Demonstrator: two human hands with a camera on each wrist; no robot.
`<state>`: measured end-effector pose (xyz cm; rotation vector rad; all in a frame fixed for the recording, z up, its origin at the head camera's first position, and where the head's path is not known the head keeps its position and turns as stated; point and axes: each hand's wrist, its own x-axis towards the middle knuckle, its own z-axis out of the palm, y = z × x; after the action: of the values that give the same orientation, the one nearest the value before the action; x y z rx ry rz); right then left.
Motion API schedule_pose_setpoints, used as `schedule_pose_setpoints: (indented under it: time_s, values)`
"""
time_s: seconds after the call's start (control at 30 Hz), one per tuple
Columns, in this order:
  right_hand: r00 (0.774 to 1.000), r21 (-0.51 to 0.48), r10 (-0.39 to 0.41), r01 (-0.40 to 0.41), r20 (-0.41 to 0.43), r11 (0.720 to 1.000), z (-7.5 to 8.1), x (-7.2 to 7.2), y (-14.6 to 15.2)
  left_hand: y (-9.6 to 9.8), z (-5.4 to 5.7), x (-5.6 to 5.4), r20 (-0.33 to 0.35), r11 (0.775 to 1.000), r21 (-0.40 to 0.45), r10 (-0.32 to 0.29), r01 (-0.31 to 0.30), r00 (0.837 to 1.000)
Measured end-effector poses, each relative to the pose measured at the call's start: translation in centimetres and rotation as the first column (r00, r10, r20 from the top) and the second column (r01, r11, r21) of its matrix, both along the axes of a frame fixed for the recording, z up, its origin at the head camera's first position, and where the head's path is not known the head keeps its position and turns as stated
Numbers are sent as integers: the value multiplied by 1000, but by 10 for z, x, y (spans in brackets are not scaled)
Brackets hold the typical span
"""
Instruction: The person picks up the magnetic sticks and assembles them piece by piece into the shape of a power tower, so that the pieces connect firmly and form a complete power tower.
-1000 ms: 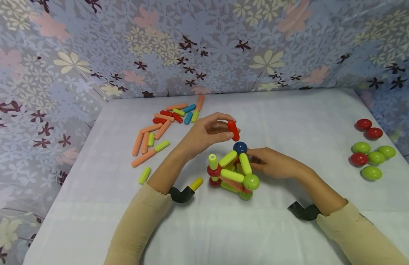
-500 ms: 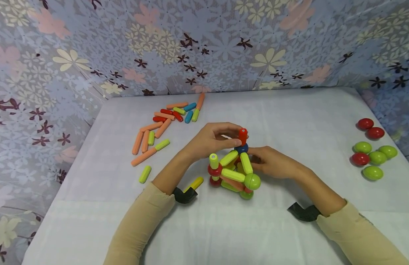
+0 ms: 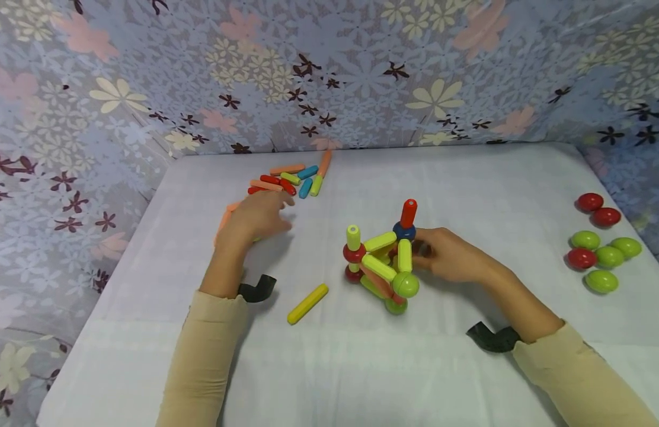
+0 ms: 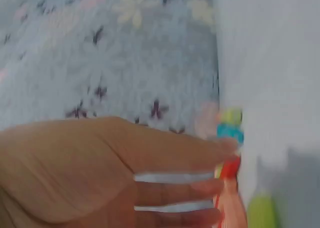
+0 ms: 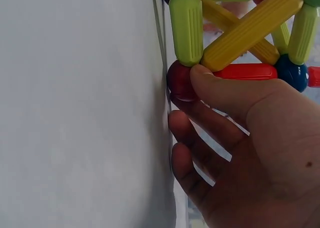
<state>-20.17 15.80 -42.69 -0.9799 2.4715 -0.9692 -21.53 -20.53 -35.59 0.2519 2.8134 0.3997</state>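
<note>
A frame of lime, yellow, orange and red sticks (image 3: 379, 268) joined by balls stands mid-table. One red stick (image 3: 409, 213) points up from its blue ball (image 3: 404, 232), and a short lime stick (image 3: 353, 237) rises from a red ball. My right hand (image 3: 449, 255) steadies the frame from the right; in the right wrist view its thumb and index finger pinch a dark red ball (image 5: 181, 81) at the base. My left hand (image 3: 257, 216) hovers over loose sticks on the left, fingers spread and blurred. Those sticks, including an orange one (image 4: 231, 203), show beyond its fingertips in the left wrist view.
Several orange, red, lime and blue sticks (image 3: 308, 172) lie scattered at the back left, partly hidden by the left hand. A lone yellow stick (image 3: 307, 303) lies left of the frame. Red and green balls (image 3: 609, 257) sit at the right edge. A floral cloth (image 3: 351, 89) hangs behind.
My left hand set the red stick upright on the blue ball, let go, and moved left to the loose sticks. The frame has tilted or turned slightly; my right hand stays at it.
</note>
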Motion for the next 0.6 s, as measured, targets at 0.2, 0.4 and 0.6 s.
schedule_pose_setpoints:
  time_s: [0.2, 0.4, 0.6]
  values:
    - [998, 21, -50, 49, 39, 999, 3, -4, 9, -29, -10, -4, 172, 982, -169, 116, -87, 978]
    - [996, 28, -49, 47, 78, 999, 5, -4, 9, -31, -21, -10, 139, 958, -281, 96, -53, 986]
    - [997, 28, -45, 43, 65, 999, 3, -6, 9, -32, -17, -7, 142, 969, -217, 149, -115, 979]
